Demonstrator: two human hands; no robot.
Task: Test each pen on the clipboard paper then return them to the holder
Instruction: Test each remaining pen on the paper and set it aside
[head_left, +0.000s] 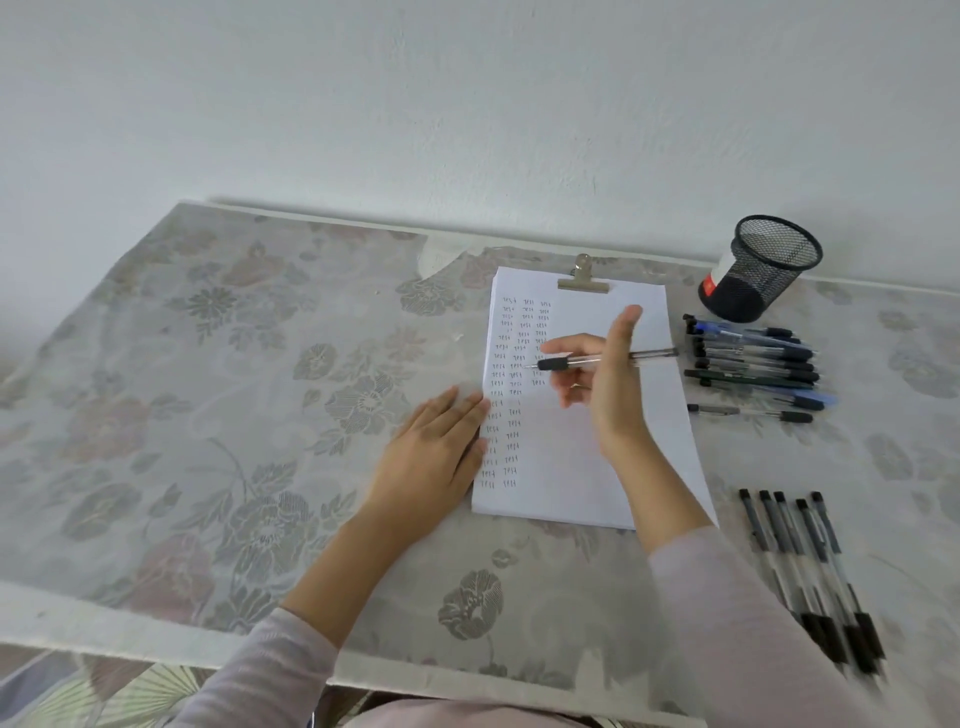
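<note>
The pen (587, 359) lies level in the right hand (602, 374), above the middle of the paper (644, 415), its tip pointing toward the desk's left edge and sitting over the third column of "test" marks. The fingers (569, 347) curl round the barrel and pinch it near the black grip, while the thumb sticks up, away from the pen. I cannot tell whether the tip touches the sheet. The left hand (431, 457) lies flat, fingers pressed together, on the sheet's left edge and the desk (208, 364) beside it, holding nothing.

The main risk, as I judge it, is the low angle of the pen: held this flat, the tip may skate or fail to ink, and a good pen could pass for a dead one. If the left hand eases off, the sheet may shift under the stroke. A new mark could also land on an old one and be hard to read.

The clip (583, 278) pins the paper at the far edge. To the right, near the far edge, stands the mesh holder (763, 270), which looks empty. Just in front of it lies a row of pens (753, 364), and five more pens (810, 566) lie toward the near right corner. Nothing blocks the way to the holder, though a reach for it passes over the row and a sleeve (753, 623) could roll those pens out of order.
</note>
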